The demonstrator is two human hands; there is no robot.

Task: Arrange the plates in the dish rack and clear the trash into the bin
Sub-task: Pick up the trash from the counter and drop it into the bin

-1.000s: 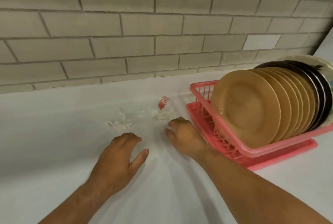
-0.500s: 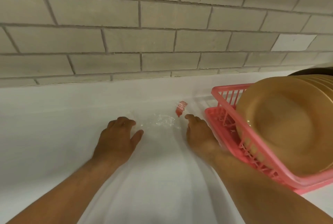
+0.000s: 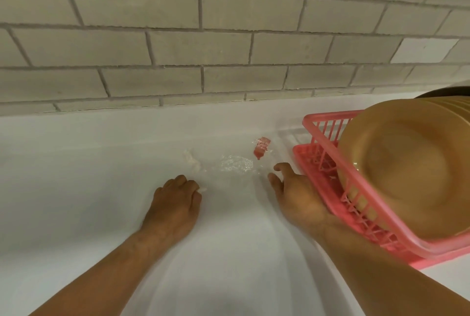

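Since half a second ago the left hand (image 3: 175, 201) has drawn back a touch toward the person and curled tighter, uncovering a white paper scrap (image 3: 191, 159) on the counter (image 3: 76, 175), while the right hand (image 3: 292, 193) has loosened its fingers. That left hand now lies knuckles up with fingers and thumb tucked in; a small white shred (image 3: 203, 190) shows right at its thumb tip, but I cannot tell whether it is pinched or merely lying there. The right hand is released, fingers slack and a little spread, forefinger reaching toward the red wrapper scrap (image 3: 262, 150) without touching it. That red scrap lies between the hands and the wall, just left of the pink dish rack (image 3: 328, 118); its long axis runs from far right to near left, with the narrow end pointing back at the person. Between it and the white scrap sits a crumple of clear plastic (image 3: 236, 164), hard to make out against the pale counter. The tan plates (image 3: 396, 170) stand on edge in the rack, faces turned left, the row running away to the right. Only the front plate shows whole; those behind are thin rims, a dark plate (image 3: 445, 92) barely peeks out at the back, and the frame edge cuts off both row and rack. The right forearm hides the rack's near corner.
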